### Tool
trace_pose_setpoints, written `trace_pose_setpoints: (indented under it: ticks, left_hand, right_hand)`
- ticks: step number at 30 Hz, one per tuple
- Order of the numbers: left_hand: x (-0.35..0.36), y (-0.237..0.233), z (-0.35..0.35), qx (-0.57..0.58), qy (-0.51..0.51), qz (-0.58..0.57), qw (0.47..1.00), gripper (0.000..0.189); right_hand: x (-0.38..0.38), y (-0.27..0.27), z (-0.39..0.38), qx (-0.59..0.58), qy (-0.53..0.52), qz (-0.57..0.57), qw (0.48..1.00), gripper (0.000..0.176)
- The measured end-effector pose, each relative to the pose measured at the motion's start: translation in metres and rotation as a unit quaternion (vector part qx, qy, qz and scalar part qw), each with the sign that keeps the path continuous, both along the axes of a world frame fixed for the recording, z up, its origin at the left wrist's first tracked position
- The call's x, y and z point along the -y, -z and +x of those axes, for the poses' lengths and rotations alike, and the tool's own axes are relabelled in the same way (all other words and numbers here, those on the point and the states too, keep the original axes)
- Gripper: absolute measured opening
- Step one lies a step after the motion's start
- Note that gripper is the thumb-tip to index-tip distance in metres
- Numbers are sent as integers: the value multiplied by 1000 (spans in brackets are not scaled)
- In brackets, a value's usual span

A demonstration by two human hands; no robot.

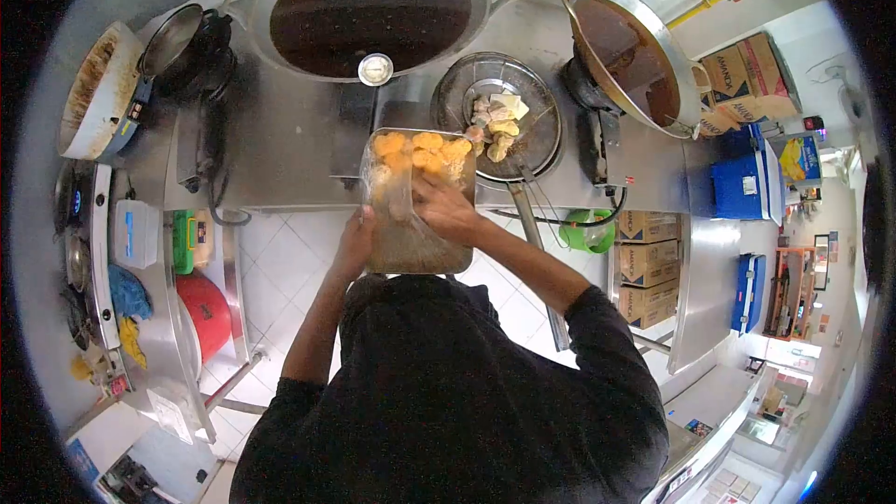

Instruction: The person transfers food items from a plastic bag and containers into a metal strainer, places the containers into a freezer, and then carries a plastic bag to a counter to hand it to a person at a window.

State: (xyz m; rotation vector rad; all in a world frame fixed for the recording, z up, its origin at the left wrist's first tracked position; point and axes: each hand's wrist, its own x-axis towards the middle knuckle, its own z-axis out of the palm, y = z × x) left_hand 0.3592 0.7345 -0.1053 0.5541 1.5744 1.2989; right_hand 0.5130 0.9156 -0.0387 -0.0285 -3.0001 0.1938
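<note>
Step in hand looks like working coated pieces (427, 142) in tray (420, 258); they sit just beyond the right fingers, at the far end. Right hand (448, 213) dips in, fingers curled, pinch unclear, blur beside them. Left hand (353, 241) steadies the side rim, fingers mostly hidden. Strainer (544, 135) lies right of the fingers. Next move calls for a light grip, rim kept steady.

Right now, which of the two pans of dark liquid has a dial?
The left pan: a round dial sits at its near rim. The right pan shows none.
</note>
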Motion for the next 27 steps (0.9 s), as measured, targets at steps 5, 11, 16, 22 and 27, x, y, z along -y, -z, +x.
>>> trace_pose_setpoints:
  ticks: [5, 11, 16, 22, 27]
  left_hand:
    - [-8, -26, 2, 50, -23, -17, 998, 60]
    - [-10, 8, -14, -10, 19, -17, 1000, 77]
    - [-17, -16, -9, 20, 2, -59, 998, 80]
    - [-23, -47, -20, 24, 82, -11, 996, 76]
    - [-26, -30, -35, 31, 136, -14, 990, 68]
  right_hand:
    - [-16, -18, 14, 46, 93, -118, 988, 35]
    - [-71, -94, 45, -29, 190, -156, 969, 39]
    - [-99, -85, 53, 2, 301, -55, 952, 34]
    - [-42, -44, 31, 12, -22, -21, 999, 34]
    - [-24, -39, 11, 83, 21, -58, 995, 47]
